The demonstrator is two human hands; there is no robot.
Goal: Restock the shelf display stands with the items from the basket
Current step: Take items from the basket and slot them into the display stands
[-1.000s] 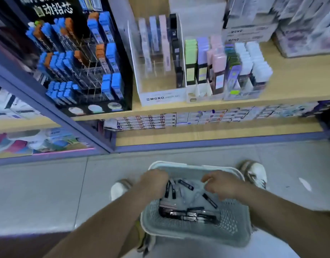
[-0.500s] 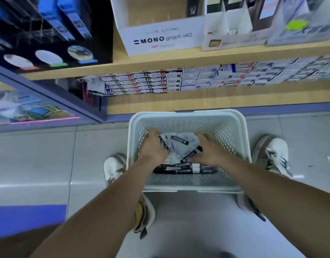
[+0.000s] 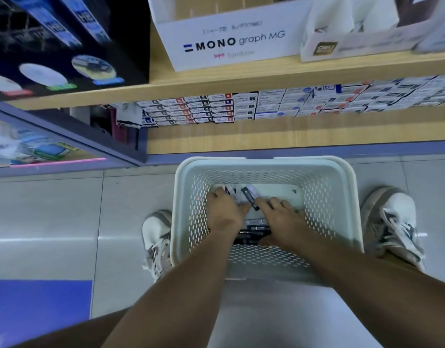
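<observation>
Both forearms reach from lower frame into white basket [image 3: 264, 169] on floor, centre frame. Left hand [image 3: 225, 214] and right hand [image 3: 283, 219] lie on packaged items [image 3: 249, 197]; grip hidden, cannot tell. MONO display stand [image 3: 229, 43] on shelf [image 3: 266, 76], top of frame.

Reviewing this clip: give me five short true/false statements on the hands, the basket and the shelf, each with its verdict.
1. Both hands are inside the basket. True: the left hand and right hand are down among the packaged items.
2. The basket sits on the shelf. False: it stands on the floor between the shoes.
3. The white stand reads MONO graph MG. True.
4. The basket is solid black. False: pale and perforated.
5. The right hand is lifted to the shelf. False: it is low in the basket.
</observation>
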